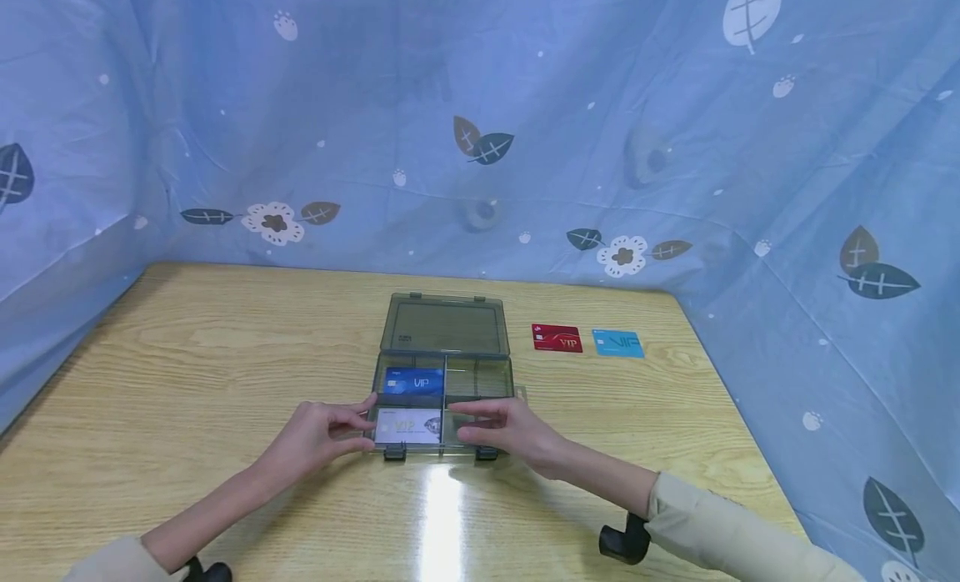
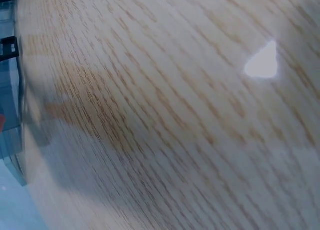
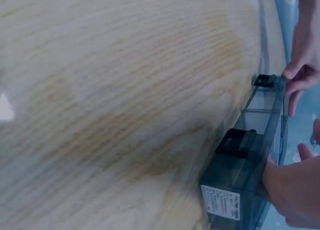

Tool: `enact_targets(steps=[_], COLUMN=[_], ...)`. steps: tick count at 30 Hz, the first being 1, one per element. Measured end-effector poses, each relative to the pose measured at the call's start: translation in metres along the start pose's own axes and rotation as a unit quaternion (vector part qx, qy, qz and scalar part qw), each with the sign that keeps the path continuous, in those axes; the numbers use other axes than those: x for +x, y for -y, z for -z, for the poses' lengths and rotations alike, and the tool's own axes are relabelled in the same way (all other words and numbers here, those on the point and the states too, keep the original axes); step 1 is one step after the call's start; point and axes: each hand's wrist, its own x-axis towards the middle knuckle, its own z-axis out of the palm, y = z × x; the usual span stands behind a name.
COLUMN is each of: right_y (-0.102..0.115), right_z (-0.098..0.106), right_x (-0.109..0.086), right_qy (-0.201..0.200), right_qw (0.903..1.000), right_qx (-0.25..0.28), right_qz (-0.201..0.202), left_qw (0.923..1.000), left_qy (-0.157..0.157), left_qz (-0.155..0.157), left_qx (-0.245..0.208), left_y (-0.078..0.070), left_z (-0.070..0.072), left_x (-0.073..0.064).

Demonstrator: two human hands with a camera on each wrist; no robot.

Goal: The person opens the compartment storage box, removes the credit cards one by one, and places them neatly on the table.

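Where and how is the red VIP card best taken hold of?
Probably the red card is best pinched by its two long edges, the right hand coming down from the near side: it lies flat on the table, offering only thin edges, and the light-blue card sits close by its right end.

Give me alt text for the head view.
A left hand is at the left edge of an open divided box, a right hand over its right half. Inside: a blue card and a white card; to its right, a red card and a light-blue card.
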Motion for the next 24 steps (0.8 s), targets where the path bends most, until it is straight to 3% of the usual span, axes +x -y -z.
enact_targets(steps=[9,17,21,24], right_y=[0.008,0.012,0.011,0.012], right_z=[-0.009,-0.016,-0.021,-0.027], right_x=[0.014,0.024,0.032,0.037], right_qy=[-0.004,0.003,-0.006,-0.007], right_qw=[0.9956,0.9906,0.975,0.9538], right_qx=[-0.09,-0.137,-0.222,-0.299], right_qz=[-0.026,-0.008,0.015,0.034], left_qw=[0.9999,1.0,1.0,1.0], left_qy=[0.0,0.002,0.002,0.004], left_qz=[-0.011,-0.003,0.0,-0.001], left_qx=[0.005,-0.001,-0.001,-0.002], left_y=[0.0,0.0,0.0,0.0], left_z=[0.0,-0.001,0.0,0.001], left_x=[-0.001,0.0,0.0,-0.001])
